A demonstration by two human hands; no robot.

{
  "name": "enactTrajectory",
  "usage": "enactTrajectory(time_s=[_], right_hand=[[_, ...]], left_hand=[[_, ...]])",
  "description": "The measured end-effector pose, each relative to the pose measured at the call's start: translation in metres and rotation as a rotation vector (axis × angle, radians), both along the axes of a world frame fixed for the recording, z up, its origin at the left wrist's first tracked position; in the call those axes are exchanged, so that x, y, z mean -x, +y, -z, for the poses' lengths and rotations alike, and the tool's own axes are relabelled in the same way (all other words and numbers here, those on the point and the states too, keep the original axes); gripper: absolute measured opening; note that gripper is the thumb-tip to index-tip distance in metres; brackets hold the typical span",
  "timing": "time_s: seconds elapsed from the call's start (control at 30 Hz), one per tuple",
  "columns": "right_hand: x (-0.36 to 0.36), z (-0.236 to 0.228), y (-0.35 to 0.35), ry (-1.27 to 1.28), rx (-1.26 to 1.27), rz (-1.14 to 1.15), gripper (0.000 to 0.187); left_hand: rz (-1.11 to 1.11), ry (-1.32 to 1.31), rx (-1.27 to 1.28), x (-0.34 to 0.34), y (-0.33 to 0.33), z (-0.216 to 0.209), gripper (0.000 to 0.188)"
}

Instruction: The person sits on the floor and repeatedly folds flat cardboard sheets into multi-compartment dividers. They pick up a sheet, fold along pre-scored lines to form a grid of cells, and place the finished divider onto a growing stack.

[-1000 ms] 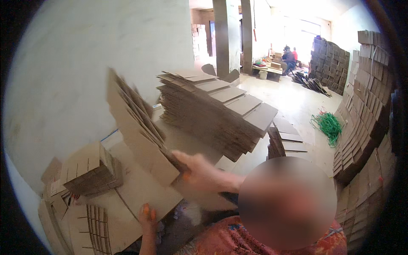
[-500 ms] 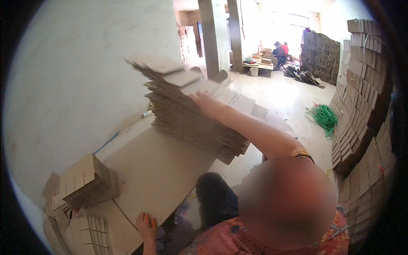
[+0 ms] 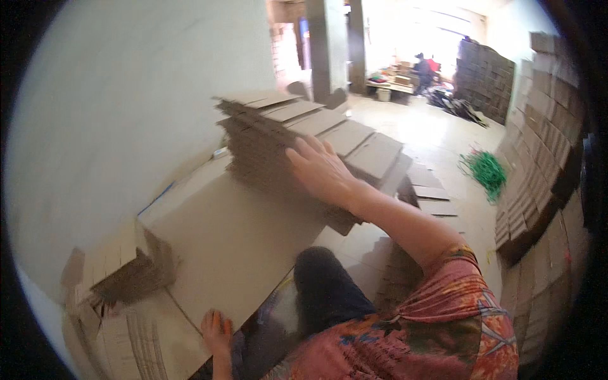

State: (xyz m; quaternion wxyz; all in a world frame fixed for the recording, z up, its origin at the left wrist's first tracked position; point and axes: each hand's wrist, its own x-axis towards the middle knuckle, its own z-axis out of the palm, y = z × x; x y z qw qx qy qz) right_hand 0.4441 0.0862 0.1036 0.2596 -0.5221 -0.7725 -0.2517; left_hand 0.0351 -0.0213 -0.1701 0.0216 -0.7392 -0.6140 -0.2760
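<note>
Reaching across the middle of the frame, the right hand (image 3: 322,168) lies on the near upper edge of a tall stack of brown cardboard sheets (image 3: 259,144). Its fingers are a little apart from each other and bent over the edge; whether they are clamped on one sheet, I cannot tell. This stack stands in the upper middle of the picture, and its top sheets overlap like stairs going down to the right. At the bottom, left of centre, the left hand (image 3: 218,330) rests near the edge of a pale flat work surface (image 3: 240,221), with its fingers slightly apart and some orange colour on them, and I see nothing held there. In the lower left of the frame is a block of brown cardboard pieces (image 3: 130,261), and below it lie slotted cardboard pieces (image 3: 130,342), rather blurred. A dark trouser leg (image 3: 326,285) is seen at the lower centre, beside a colourful patterned garment (image 3: 424,316) at the lower right. Along the right side rises a high pile of cardboard (image 3: 538,133), with a tangle of green string (image 3: 486,176) on the floor just beside it. In the upper right, far behind, another person (image 3: 423,69) appears small and unclear.
</note>
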Motion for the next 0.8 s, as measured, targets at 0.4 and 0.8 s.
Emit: enactTrajectory(time_s=[0.4, 0.8], right_hand=[[0.111, 0.199, -0.081, 0.280, 1.044, -0.690, 0.033], [0.143, 0.263, -0.078, 0.431, 1.293, -0.782, 0.032]], left_hand=[[-0.124, -0.216, -0.281, 0.071, 0.075, -0.091, 0.040], [-0.278, 0.033, -0.265, 0.135, 0.170, -0.187, 0.027]])
